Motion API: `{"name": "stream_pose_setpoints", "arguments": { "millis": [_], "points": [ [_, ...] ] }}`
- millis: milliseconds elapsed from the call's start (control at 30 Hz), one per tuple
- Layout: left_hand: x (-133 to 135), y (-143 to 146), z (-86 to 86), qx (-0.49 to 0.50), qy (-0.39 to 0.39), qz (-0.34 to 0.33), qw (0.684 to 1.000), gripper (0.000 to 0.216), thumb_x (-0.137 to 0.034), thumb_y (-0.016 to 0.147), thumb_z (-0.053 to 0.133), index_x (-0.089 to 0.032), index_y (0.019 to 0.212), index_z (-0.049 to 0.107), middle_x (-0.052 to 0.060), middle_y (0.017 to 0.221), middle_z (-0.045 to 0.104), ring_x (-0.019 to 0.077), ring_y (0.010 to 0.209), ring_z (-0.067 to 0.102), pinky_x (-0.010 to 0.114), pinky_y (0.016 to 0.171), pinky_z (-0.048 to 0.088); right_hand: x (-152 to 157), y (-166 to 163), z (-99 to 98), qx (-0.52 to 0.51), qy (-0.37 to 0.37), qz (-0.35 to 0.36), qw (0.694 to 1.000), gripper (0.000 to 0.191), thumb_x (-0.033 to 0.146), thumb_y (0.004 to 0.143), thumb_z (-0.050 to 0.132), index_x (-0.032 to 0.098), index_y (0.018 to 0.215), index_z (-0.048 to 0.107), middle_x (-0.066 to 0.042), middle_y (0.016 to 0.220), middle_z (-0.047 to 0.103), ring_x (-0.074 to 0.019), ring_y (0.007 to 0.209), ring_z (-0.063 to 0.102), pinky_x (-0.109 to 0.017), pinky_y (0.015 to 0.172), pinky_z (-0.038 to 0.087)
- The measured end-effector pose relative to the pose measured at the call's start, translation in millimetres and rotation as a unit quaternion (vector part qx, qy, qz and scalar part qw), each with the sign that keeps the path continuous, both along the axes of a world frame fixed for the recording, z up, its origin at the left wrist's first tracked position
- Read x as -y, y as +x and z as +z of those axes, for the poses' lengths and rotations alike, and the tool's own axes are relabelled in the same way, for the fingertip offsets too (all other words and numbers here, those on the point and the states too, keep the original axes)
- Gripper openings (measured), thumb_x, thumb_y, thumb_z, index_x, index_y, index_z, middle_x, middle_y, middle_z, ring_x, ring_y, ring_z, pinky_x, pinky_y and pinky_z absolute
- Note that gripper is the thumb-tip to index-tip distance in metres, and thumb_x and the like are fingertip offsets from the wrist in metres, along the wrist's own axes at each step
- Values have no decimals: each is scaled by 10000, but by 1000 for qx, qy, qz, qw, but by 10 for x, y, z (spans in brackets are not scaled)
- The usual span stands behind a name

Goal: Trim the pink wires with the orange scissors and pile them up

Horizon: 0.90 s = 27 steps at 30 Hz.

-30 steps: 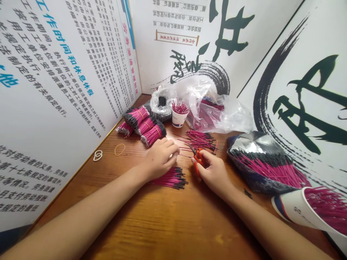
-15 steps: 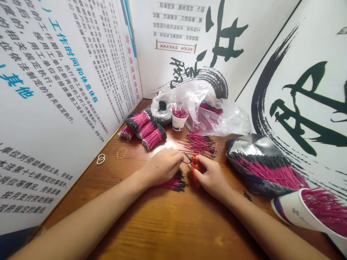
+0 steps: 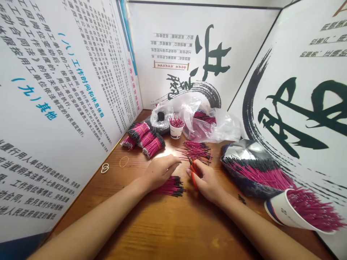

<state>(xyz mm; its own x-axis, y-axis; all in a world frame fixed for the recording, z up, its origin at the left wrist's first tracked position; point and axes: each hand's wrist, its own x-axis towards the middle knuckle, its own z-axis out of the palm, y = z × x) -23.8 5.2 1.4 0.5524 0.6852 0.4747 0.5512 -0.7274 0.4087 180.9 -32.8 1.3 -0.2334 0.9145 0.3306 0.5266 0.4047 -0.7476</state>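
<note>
My right hand [image 3: 208,179] is closed around orange-handled cutters [image 3: 193,172]; their dark tips point up and left. To the left, my left hand [image 3: 160,171] has its fingers drawn together at the tips, apart from the cutters. What those fingertips pinch, if anything, is too small to make out. Beneath that hand lies a pile of magenta wires with black ends [image 3: 173,186], partly covered by the palm. Beyond both hands, loose magenta and black wires [image 3: 197,150] are spread on the wooden table [image 3: 162,231].
Banded wire bundles [image 3: 148,139] are stacked at the back left, near rubber bands [image 3: 124,162]. A paper cup [image 3: 176,133] of wires stands beside a clear plastic bag [image 3: 227,126]. On the right are an opened bag of wires [image 3: 252,168] and a tilted cup [image 3: 280,209].
The cutters' tips, earlier at my left fingertips, are now a short gap away to the right. My view has tilted up slightly, showing more of the panels.
</note>
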Motion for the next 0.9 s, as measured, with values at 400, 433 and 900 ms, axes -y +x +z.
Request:
{"name": "stream_pose_setpoints", "arguments": {
  "millis": [400, 433, 900],
  "points": [
    [33, 12, 4, 110, 17, 29, 993, 138, -196, 957, 429, -178, 937, 565, 18, 786, 624, 130, 709, 568, 246, 677, 442, 75, -12, -17, 99, 6, -9, 995, 192, 340, 927, 505, 216, 781, 494, 34, 586, 533, -122, 483, 438, -248, 521, 298],
    [27, 7, -3, 114, 12, 30, 993, 136, -198, 958, 431, -177, 928, 562, 20, 800, 624, 130, 721, 567, 245, 682, 441, 75, -14, -16, 103, 6, -7, 995, 186, 340, 925, 505, 215, 788, 503, 31, 588, 541, -123, 485, 443, -247, 523, 300],
    [21, 6, -27, 144, -3, 19, 989, 89, -174, 954, 449, -176, 948, 537, 2, 809, 573, 103, 706, 530, 219, 671, 436, 58, 9, -66, 130, -6, 12, 991, 192, 317, 916, 502, 217, 757, 463, 44, 586, 488, -114, 490, 389, -242, 530, 281]
  ]
}}
